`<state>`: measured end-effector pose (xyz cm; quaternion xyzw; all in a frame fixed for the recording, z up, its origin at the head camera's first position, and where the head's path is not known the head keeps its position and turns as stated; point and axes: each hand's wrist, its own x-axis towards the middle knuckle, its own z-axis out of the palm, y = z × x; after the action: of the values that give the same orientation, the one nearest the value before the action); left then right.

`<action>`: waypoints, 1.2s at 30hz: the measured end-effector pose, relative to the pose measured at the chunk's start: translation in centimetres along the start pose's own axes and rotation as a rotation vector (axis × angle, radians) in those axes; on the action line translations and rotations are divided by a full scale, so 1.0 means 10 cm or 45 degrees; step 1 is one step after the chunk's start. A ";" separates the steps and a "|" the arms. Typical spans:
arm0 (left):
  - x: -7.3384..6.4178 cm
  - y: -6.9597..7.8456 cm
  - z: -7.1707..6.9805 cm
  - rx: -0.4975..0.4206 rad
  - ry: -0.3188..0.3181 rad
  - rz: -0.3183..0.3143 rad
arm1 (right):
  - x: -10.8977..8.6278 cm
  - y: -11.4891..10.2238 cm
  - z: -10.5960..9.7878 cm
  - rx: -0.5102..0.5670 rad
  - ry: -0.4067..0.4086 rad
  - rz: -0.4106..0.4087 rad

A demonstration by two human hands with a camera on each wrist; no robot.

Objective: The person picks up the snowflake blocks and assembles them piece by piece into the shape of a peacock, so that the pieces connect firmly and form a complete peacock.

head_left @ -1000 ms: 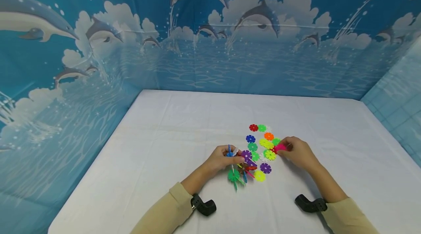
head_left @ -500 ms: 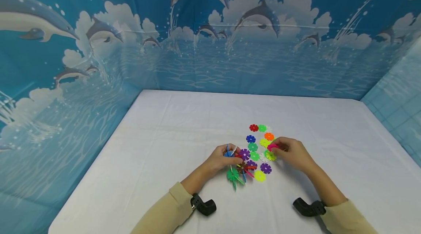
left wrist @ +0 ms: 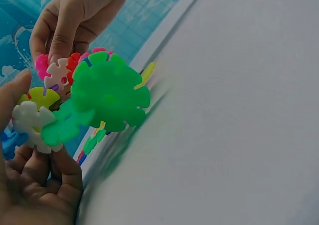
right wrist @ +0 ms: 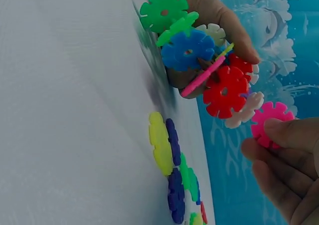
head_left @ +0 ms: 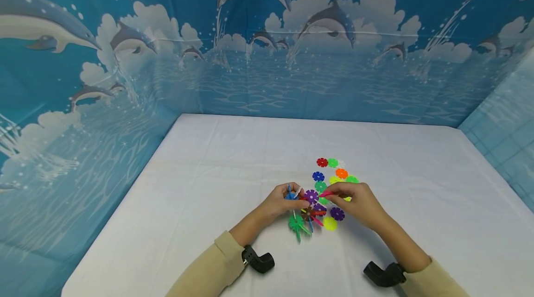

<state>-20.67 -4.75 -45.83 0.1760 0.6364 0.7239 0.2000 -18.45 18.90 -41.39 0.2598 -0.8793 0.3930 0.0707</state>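
Note:
My left hand [head_left: 277,204] holds a cluster of interlocked notched plastic discs just above the white table. A large green disc [left wrist: 109,93] fronts the cluster in the left wrist view; a blue disc [right wrist: 187,50], a red disc [right wrist: 225,93] and a white disc [right wrist: 244,112] show in the right wrist view. Between thumb and fingers, my right hand [head_left: 360,202] pinches a pink notched disc [right wrist: 269,117]. Its edge is right beside the white disc at the cluster's side; whether they are joined I cannot tell. Fingers partly hide the inner cluster.
Loose notched discs lie flat on the white table [head_left: 233,158] beyond and between the hands, among them a red disc [head_left: 322,162], an orange disc [head_left: 341,173], a purple disc [head_left: 337,214] and a yellow disc [head_left: 330,224]. A dolphin-print curtain [head_left: 267,84] hangs behind the table.
My right hand has carried the pink disc leftward from the loose discs to the cluster, uncovering a green disc at the right. The left hand stays almost still.

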 end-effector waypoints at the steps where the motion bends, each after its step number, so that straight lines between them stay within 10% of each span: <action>1: 0.00 0.00 -0.01 -0.002 -0.014 0.000 | 0.00 0.00 0.01 -0.007 0.011 -0.009; 36: 0.03 -0.07 -0.17 -0.106 -0.321 0.023 | -0.01 0.06 0.23 0.074 0.142 -0.309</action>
<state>-21.71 -5.98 -46.77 0.2629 0.5739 0.7237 0.2790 -18.47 17.63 -43.39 0.3440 -0.8242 0.4209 0.1591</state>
